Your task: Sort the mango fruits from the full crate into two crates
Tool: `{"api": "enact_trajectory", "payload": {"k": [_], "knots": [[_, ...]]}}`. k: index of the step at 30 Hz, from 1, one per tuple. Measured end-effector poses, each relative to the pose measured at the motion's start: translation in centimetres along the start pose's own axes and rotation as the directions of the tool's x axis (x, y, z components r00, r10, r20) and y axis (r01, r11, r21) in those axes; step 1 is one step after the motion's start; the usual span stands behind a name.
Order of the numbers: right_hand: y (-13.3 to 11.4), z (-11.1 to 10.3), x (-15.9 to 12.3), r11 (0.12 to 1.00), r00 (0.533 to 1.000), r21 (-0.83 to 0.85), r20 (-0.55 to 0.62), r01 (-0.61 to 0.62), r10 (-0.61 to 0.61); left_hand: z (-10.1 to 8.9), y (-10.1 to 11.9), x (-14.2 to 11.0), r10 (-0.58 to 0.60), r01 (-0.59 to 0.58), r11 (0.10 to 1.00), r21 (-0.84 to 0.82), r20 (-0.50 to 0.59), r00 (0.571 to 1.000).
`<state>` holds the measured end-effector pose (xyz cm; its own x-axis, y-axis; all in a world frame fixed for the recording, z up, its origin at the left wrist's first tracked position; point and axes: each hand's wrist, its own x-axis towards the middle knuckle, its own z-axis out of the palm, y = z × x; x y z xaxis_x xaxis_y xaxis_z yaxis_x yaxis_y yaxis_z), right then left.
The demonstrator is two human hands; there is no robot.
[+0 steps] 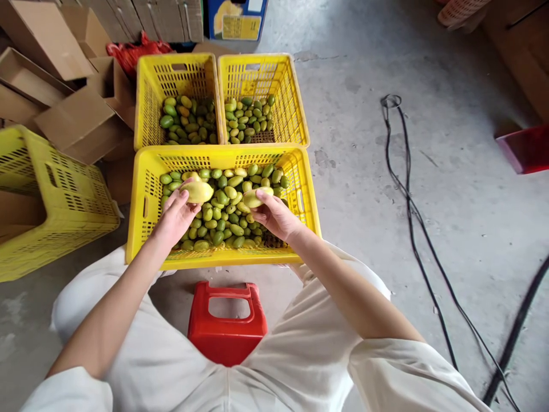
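A wide yellow crate (pixel 141 229) in front of me holds many small green and yellowish mangoes (pixel 223 220). My left hand (pixel 174 220) is closed around a pale yellow mango (pixel 197 190) lifted over the crate's left side. Over the crate's middle, my right hand (pixel 277 217) grips another yellow-green mango (pixel 254 197). Behind stand two smaller yellow crates: the left crate (pixel 148 91) has greener fruit (pixel 189 120), the right crate (pixel 295 97) has smaller mixed fruit (pixel 249 119).
A red stool (pixel 227 332) sits between my knees. An empty yellow crate (pixel 47 200) lies tilted at the left, with cardboard boxes (pixel 72 114) behind it. Black cables (pixel 412 217) run across the concrete floor on the right, near a red bin (pixel 525 149).
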<state>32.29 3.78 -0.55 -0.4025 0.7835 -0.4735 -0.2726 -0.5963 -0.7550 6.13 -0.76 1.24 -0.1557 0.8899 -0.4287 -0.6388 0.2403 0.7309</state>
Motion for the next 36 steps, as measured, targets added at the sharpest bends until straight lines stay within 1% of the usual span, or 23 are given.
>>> {"api": "enact_trajectory", "payload": {"k": [2,4,8,12,14,16,18,21,22,25,29,33,36], "knots": [[-0.2,-0.1,0.0,1.000,1.000,-0.016,-0.021,0.016,-0.016,-0.2,-0.2,-0.1,0.023,-0.023,1.000,0.000,-0.014,1.000],[-0.3,-0.1,0.1,1.000,0.999,-0.008,-0.037,0.021,-0.021,-0.2,-0.2,-0.3,-0.005,0.005,1.000,-0.003,-0.025,1.000],[-0.6,0.2,0.0,0.998,0.999,0.060,-0.036,-0.012,0.015,0.3,0.3,-0.4,-0.124,0.124,0.992,0.023,-0.015,0.992],[-0.5,0.5,-0.2,0.999,1.000,0.033,-0.014,0.001,0.000,0.8,0.8,-0.3,-0.265,0.264,0.963,0.046,0.017,0.964],[-0.5,0.7,-0.3,1.000,1.000,0.014,-0.007,0.014,-0.014,0.9,1.1,-0.4,-0.308,0.307,0.951,0.027,0.039,0.951],[-0.6,0.7,-0.4,1.000,1.000,0.001,-0.008,0.015,-0.015,0.9,1.3,-0.5,-0.321,0.321,0.947,0.003,0.053,0.946],[-0.7,0.7,-0.5,1.000,1.000,0.017,-0.011,-0.011,0.012,0.9,1.4,-0.6,-0.309,0.311,0.950,-0.017,0.055,0.949],[-0.9,0.5,-0.3,0.993,0.998,0.099,-0.005,-0.061,0.062,0.8,1.4,-0.6,-0.276,0.277,0.960,-0.024,0.053,0.960],[-0.9,0.4,-0.2,0.990,0.998,0.130,0.000,-0.061,0.061,0.7,1.3,-0.6,-0.264,0.265,0.964,-0.016,0.051,0.963],[-0.7,0.3,0.1,0.982,1.000,0.190,0.008,-0.005,0.004,0.3,0.8,-0.4,-0.227,0.226,0.974,0.033,0.044,0.973],[-0.2,0.5,0.2,0.990,1.000,0.139,0.008,0.014,-0.015,-0.2,0.1,-0.2,-0.152,0.148,0.987,0.061,0.056,0.987],[0.1,0.7,0.1,0.991,0.995,0.117,-0.083,0.072,-0.062,-0.5,-0.3,-0.1,-0.108,0.106,0.994,0.040,0.052,0.993],[0.1,0.7,-0.1,0.991,0.995,0.104,-0.053,0.087,-0.082,-0.6,-0.5,0.0,-0.064,0.063,0.998,0.031,0.024,0.998]]}}
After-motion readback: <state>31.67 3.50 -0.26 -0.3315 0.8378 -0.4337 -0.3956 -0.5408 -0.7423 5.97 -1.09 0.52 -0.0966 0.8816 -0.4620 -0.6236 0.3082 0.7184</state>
